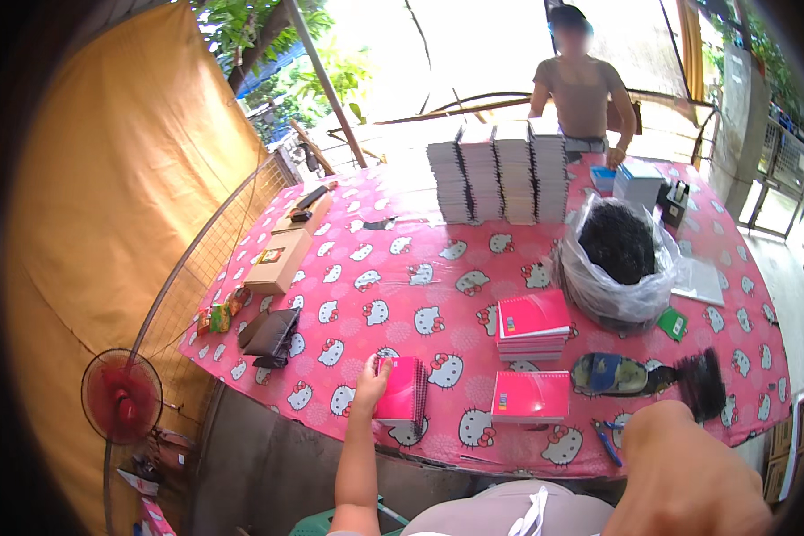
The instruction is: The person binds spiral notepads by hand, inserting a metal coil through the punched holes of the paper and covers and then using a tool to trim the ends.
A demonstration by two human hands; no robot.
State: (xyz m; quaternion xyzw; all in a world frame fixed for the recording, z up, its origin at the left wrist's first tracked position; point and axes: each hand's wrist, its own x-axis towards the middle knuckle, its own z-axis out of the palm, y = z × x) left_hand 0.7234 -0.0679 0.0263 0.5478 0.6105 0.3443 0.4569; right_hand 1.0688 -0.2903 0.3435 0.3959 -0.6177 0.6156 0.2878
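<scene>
My left hand [371,386] holds the left edge of a small stack of pink spiral notebooks [397,389], whose black coil runs down the right side. My right hand [688,464] is raised close to the camera at the lower right, and its fingers are mostly hidden. Right of the held stack lies another pink notebook pile [531,395], with a taller pink pile [533,323] just behind it. Blue-handled pliers [608,443] rest near my right hand. Beside them sit a greenish pouch-like item with a blue patch [609,373] and a bunch of black coils [702,384].
A clear plastic bag of black coils [618,246] stands right of centre. Tall book stacks [496,174] rise at the back, near a person [582,89] across the table. Cardboard boxes [279,262] lie left on the pink tablecloth [366,308]. A red fan [123,400] stands beyond the left edge.
</scene>
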